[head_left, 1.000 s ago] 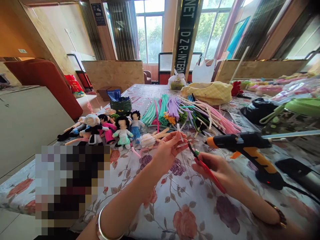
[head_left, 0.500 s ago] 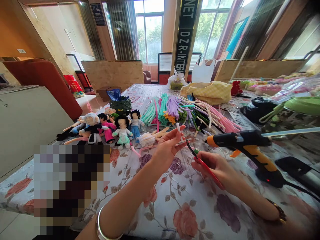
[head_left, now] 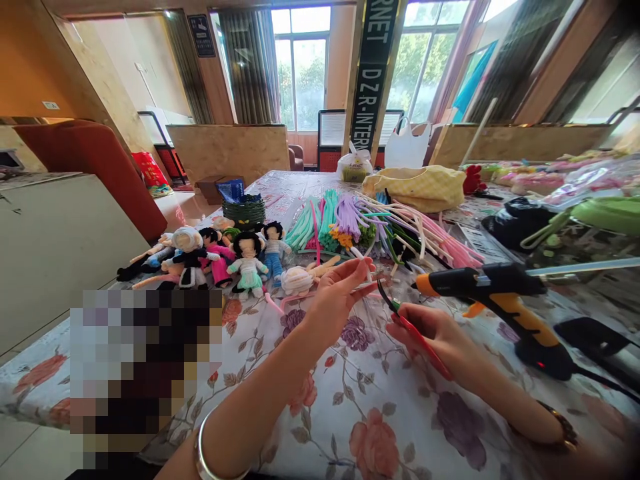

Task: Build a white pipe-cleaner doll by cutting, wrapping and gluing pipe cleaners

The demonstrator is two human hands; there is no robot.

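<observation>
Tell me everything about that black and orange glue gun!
The black-and-orange, plastic-looking glue gun stands on the flowered white tablecloth, orange nozzle pointing left. It has an orange trigger and a black base with a glowing red light. A pale translucent stick pokes from its back; a black cord trails from the base. Nobody's holding it.

The flower-patterned table [head_left: 273, 407] bears small dolls [head_left: 216, 257], bundled fuzzy stems [head_left: 346, 217], a glue gun [head_left: 507, 300] and a yellow checked pouch [head_left: 420, 188].

Looks like an internet café or lounge doubling as a craft room, judging by the "DZR-INTERN" pillar [head_left: 369, 87], curtained windows [head_left: 309, 83], booth partitions [head_left: 227, 155], and flower-patterned bench [head_left: 320, 437] bearing dolls [head_left: 247, 267], bundled fuzzy stems [head_left: 329, 219] and a glue gun [head_left: 487, 283].
</observation>
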